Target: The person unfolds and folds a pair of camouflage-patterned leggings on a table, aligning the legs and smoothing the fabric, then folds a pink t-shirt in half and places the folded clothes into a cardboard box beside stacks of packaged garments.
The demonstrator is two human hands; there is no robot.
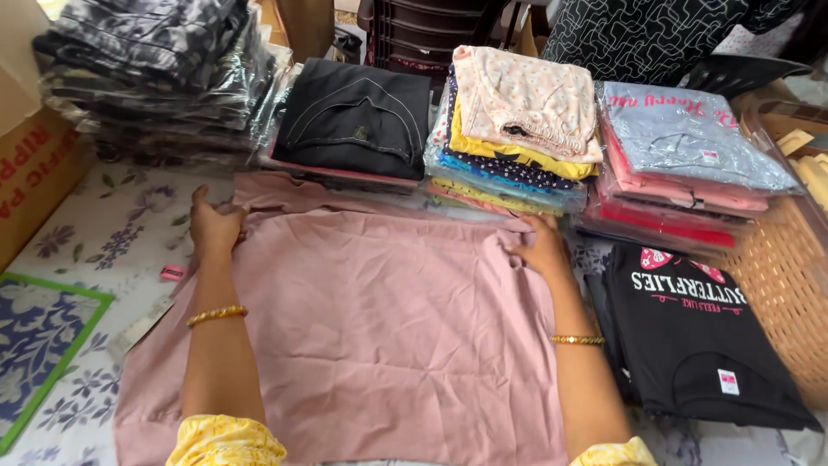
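Note:
A dusty pink garment point(371, 328) lies spread flat on a flowered cloth surface in front of me. My left hand point(214, 226) presses on its upper left corner, fingers closed on the fabric edge. Over at the upper right corner my right hand point(542, 246) grips the fabric. Both wrists carry gold bangles, and yellow patterned sleeves show at the bottom. A paper tag point(138, 326) hangs off the garment's left side.
Behind the garment stand stacks of folded clothes: dark bagged ones point(155, 69), a black one point(358, 116), a colourful pile point(513, 121), pink and grey bagged ones point(681, 164). A black printed shirt point(699, 336) lies at right beside a woven basket point(785, 285). A cardboard box point(30, 173) stands left.

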